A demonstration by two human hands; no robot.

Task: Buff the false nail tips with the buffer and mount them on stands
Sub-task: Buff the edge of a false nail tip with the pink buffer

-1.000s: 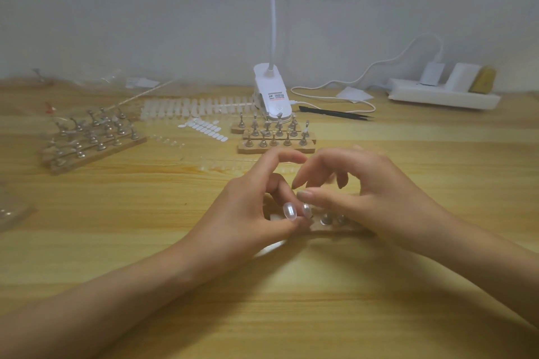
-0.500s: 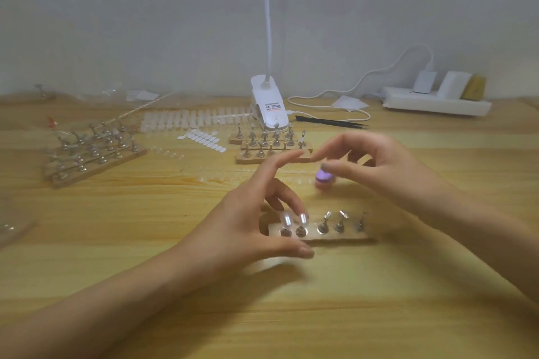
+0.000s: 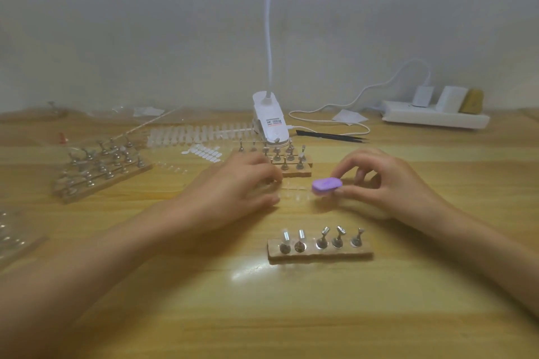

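Note:
My right hand (image 3: 388, 183) pinches a small purple buffer (image 3: 326, 184) between thumb and fingers, just above the table. My left hand (image 3: 233, 192) lies low, its blurred fingertips at the left end of a row of clear nail tips (image 3: 294, 194) lying on the wood. Nearer to me stands a wooden stand (image 3: 320, 255) with several metal holders. Its two left holders carry nail tips (image 3: 285, 234); the others look bare.
Behind the hands are more wooden stands (image 3: 291, 160), a white clip lamp (image 3: 271, 122), strips of nail tips (image 3: 198, 132) and black tweezers (image 3: 332, 136). Further stands (image 3: 99, 169) sit at the left, a power strip (image 3: 434, 118) at the back right.
Both hands left the near stand and moved away from me. My right hand picked up the purple buffer; my left hand reached forward to the clear tips.

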